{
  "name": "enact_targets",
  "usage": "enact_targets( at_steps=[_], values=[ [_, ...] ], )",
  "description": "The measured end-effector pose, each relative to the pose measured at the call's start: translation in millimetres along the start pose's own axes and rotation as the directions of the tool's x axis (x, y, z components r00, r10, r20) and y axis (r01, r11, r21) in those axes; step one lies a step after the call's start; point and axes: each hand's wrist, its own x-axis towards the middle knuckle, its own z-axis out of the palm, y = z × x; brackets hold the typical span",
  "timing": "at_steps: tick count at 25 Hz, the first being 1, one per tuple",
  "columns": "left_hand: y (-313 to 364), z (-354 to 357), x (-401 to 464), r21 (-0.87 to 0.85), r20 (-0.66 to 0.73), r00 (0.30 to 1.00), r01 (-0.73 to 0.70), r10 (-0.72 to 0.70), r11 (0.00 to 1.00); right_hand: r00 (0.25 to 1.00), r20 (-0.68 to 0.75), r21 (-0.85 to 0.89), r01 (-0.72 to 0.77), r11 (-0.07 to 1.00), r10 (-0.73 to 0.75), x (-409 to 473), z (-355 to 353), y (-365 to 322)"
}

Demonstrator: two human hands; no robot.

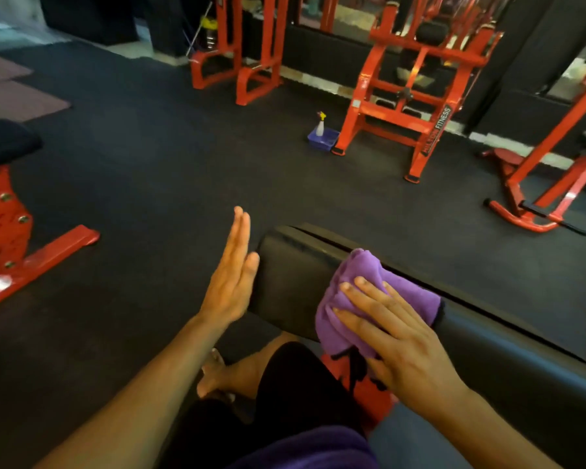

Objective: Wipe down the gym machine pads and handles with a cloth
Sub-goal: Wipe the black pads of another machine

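Dark rubber gym floor [156, 157], red-framed machines along the far mirrored wall. Right hand [396, 336]: fingers straight and spread, palm pressing one purple cloth [362, 275] flat onto the black bench pad [291, 275], near its rounded end; not curled round the cloth. Left hand [232, 269]: released, fingers straight and together, edge-on just beside the pad's end, thumb seemingly touching it; holds nothing.

Outward: one spray bottle [320, 125] standing in one blue tray [323, 139] on the floor, well apart, beside a red machine frame [403, 106].

Risk (judgement): cloth is only pressed, not gripped, so a fast stroke could let it bunch or slide off the pad's edge. Its corner already hangs over the near side. Handles not yet reached.
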Motion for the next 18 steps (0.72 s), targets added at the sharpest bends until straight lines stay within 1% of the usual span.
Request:
enact_targets(
  at_steps=[1, 2, 4, 5, 6, 9, 10, 11, 12, 13, 14, 15, 16, 17, 18],
  values=[
    [-5, -3, 16, -0.195, 0.006, 0.993, 0.118, -0.119, 0.974, 1.000, 0.006, -0.039, -0.023, 0.999, 0.024, 12, 4, -4],
    [-8, -4, 33, -0.354, 0.062, 0.974, 0.226, -0.218, 0.908, 0.997, 0.026, -0.075, -0.072, 0.995, 0.074, 24, 11, -8],
    [-4, 1, 60, -0.512, 0.245, 0.914, 0.405, -0.323, 0.757, 0.973, 0.078, -0.146, -0.205, 0.968, 0.218, 42, 28, -16],
    [-3, 6, 70, -0.551, 0.332, 0.880, 0.474, -0.340, 0.687, 0.957, 0.092, -0.166, -0.257, 0.952, 0.274, 50, 34, -20],
    [-3, 13, 75, -0.590, 0.405, 0.858, 0.509, -0.315, 0.627, 0.945, 0.090, -0.174, -0.296, 0.939, 0.314, 59, 38, -22],
    [-17, 29, 91, -0.655, 0.503, 0.846, 0.508, -0.178, 0.560, 0.923, 0.046, -0.126, -0.373, 0.919, 0.381, 114, 45, -26],
    [-23, 32, 97, -0.641, 0.523, 0.839, 0.505, -0.152, 0.579, 0.930, 0.032, -0.110, -0.360, 0.927, 0.365, 134, 50, -33],
    [-27, 33, 100, -0.616, 0.546, 0.828, 0.500, -0.127, 0.609, 0.957, 0.041, -0.128, -0.280, 0.951, 0.288, 142, 57, -43],
    [-29, 33, 101, -0.606, 0.560, 0.818, 0.510, -0.128, 0.610, 0.982, 0.104, -0.165, -0.140, 0.976, 0.159, 136, 66, -54],
    [-30, 33, 102, -0.611, 0.547, 0.827, 0.499, -0.128, 0.615, 0.979, 0.202, -0.189, 0.023, 0.982, 0.016, 121, 71, -63],
    [-30, 33, 103, -0.616, 0.528, 0.842, 0.472, -0.114, 0.631, 0.948, 0.304, -0.201, 0.157, 0.967, -0.091, 100, 70, -65],
    [-30, 33, 103, -0.609, 0.514, 0.851, 0.450, -0.106, 0.653, 0.917, 0.371, -0.213, 0.237, 0.948, -0.146, 77, 64, -61],
    [-30, 33, 103, -0.605, 0.508, 0.856, 0.435, -0.097, 0.666, 0.909, 0.391, -0.230, 0.249, 0.941, -0.145, 59, 55, -53],
    [-32, 33, 101, -0.601, 0.496, 0.863, 0.417, -0.090, 0.682, 0.923, 0.369, -0.256, 0.210, 0.944, -0.106, 49, 47, -43],
    [-34, 35, 101, -0.601, 0.492, 0.866, 0.409, -0.085, 0.687, 0.944, 0.329, -0.275, 0.128, 0.953, -0.032, 48, 41, -37]
  ],
)
